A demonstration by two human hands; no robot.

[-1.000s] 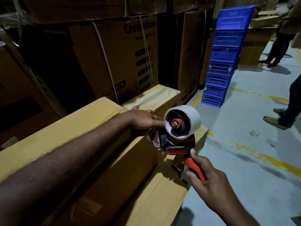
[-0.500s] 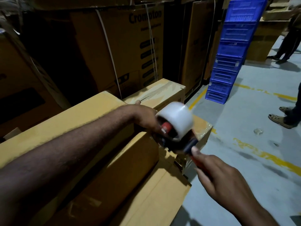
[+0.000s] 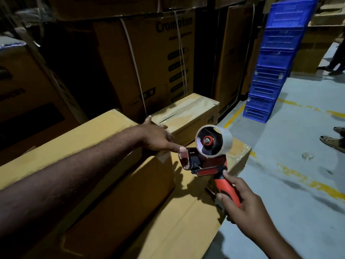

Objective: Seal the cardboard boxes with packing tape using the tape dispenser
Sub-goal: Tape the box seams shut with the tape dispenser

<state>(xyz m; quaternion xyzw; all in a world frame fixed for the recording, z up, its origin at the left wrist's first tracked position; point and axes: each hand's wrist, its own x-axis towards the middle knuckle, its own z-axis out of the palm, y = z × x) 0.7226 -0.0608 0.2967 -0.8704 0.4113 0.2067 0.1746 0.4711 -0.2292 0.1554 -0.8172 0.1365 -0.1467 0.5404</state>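
**A:** Left side first. Your left hand (image 3: pixel 158 137) lies over the end of the long cardboard box (image 3: pixel 74 146). The index finger is out straight, with its tip at the front guard of the tape dispenser (image 3: pixel 205 163). It grasps nothing I can see.

**B:** Agreed, released. Is there a tape end under your finger? Too dark, can't tell. Behind your hand, the smaller box (image 3: pixel 186 109) shows glossy tape along its seam.

**A:** You hold the dispenser up in the air, just beside the long box's end and above the lower box (image 3: pixel 168 221). It doesn't look to be touching cardboard. Your right hand (image 3: pixel 242 204) is wrapped round the red handle.

**B:** Risks?

**A:** Your fingertip is right at the cutter end, so dragging it across the teeth could nick you. If the free end has dropped back onto the tape roll (image 3: pixel 225 142), you'll be picking at it. It may also fold over and stick to itself. And you're holding one-handed with the roll riding high, so the head could twist when you pull.

**B:** Direction?

**A:** The long axis runs from the handle at lower right to the nose at upper left. The nose points left, at your left hand. The roll's open side faces you, axle toward the camera.

**B:** Further right are stacked blue crates (image 3: pixel 276 58) on the floor. Someone's sandalled foot (image 3: pixel 332 142) is at the edge, well apart.
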